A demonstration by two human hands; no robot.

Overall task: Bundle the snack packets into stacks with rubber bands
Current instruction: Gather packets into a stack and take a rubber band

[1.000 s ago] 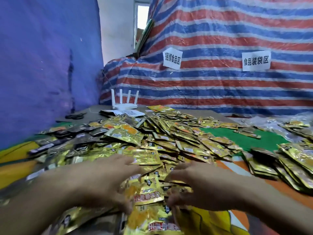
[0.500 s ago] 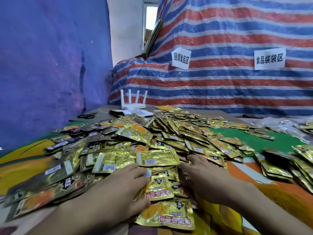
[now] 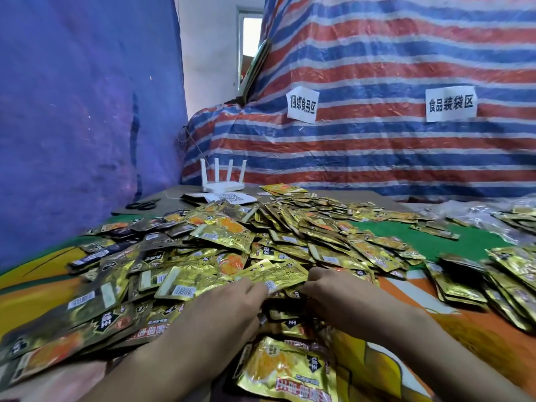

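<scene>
A wide heap of gold snack packets (image 3: 290, 227) covers the table (image 3: 429, 245). Both my hands lie palm down on its near edge, close together. My left hand (image 3: 226, 311) stretches its fingers forward, and the fingertips touch the near edge of one flat gold packet (image 3: 272, 275). My right hand (image 3: 339, 294) rests beside it, fingertips bent down into the packets under that same one, which hides them. Another gold packet (image 3: 287, 369) lies loose between my forearms. No rubber band shows.
Overlapping rows of packets (image 3: 464, 285) lie at the right, with clear plastic bags (image 3: 478, 210) behind them. Scissors (image 3: 143, 203), a white router (image 3: 222, 185) and a QR-code sheet (image 3: 232, 197) sit at the back left. A striped tarp (image 3: 377, 146) with two paper labels rises behind.
Both hands have slid forward over the pile and come closer together. Their fingertips now meet at one flat gold packet. My view has swung slightly left.
</scene>
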